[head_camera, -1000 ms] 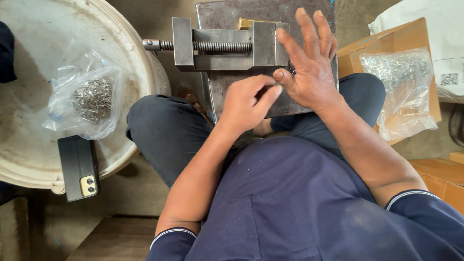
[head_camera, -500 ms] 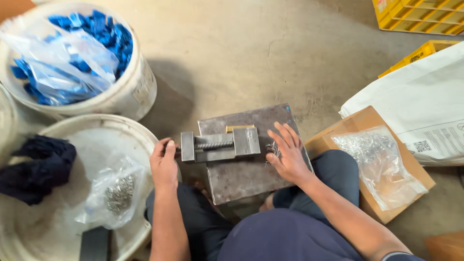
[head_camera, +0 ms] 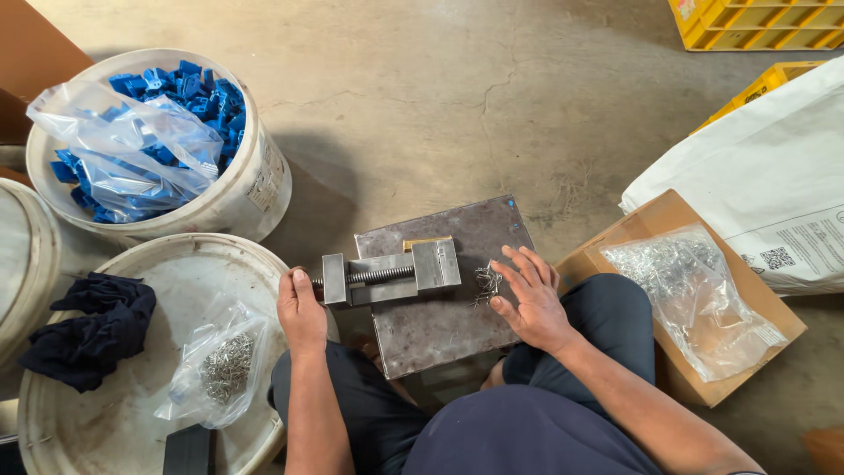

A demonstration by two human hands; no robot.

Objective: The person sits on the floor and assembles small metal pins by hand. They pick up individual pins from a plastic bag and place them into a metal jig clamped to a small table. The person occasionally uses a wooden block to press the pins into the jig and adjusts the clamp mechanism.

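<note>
A small metal vise [head_camera: 391, 274] sits on a dark steel plate [head_camera: 440, 325] on the floor in front of my legs. My left hand [head_camera: 301, 308] is closed around the end of the vise's screw at its left side. My right hand [head_camera: 526, 295] rests flat on the plate's right part, fingers spread, fingertips touching a little heap of small metal clips [head_camera: 485, 281]. Nothing is held in the right hand.
A white bucket lid [head_camera: 132, 413] at left carries a dark cloth [head_camera: 88, 330] and a clear bag of metal clips [head_camera: 220, 369]. A white bucket of blue plastic parts [head_camera: 149, 141] stands behind. A cardboard box [head_camera: 677, 290] with a bag of clips, a white sack and yellow crates lie right.
The view pulled up from my lap to the floor. My left hand left my right hand and went to the vise screw; my right hand came down onto the clips on the plate.
</note>
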